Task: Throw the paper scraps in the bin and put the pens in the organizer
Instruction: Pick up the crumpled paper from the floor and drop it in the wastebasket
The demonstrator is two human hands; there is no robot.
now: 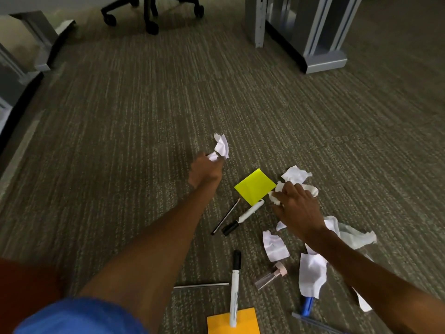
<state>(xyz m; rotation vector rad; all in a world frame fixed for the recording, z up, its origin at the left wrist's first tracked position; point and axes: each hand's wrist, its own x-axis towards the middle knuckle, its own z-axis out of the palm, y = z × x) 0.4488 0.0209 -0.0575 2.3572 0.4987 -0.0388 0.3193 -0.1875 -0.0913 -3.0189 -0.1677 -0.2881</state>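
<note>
Left hand (204,171): stretched forward over the carpet (120,141), fingers closed round a crumpled white scrap (221,147) that sticks up past the knuckles, clear of the floor.

Pencil (225,216): on the carpet, below and right of the left hand, between the two forearms. Long axis runs lower left to upper right, sharpened tip at the upper right.

Upper marker (243,218): just beside the pencil and on nearly the same slant. Black cap at the lower left; the white tail touches the yellow note (255,186).

Lower marker (234,288): nearest the person, almost straight fore and aft. Black cap points away from the person; the tail lies on the orange pad (232,323). A thin grey bar (201,285) lies crosswise to its left.

Right hand (298,208): right of the yellow note, palm down, fingers curled onto a crumpled paper heap (296,175), thumb and fingertips pinching its near edge.

Loose scraps: one (274,245) below the right wrist, one (311,273) under the forearm, one (351,233) to its right. A clear tube (271,276) lies near them.

Blue pen (307,306): partly beneath the second scrap, pointing toward the person. A grey pen (317,323) lies below it, slanting toward the lower right.
</note>
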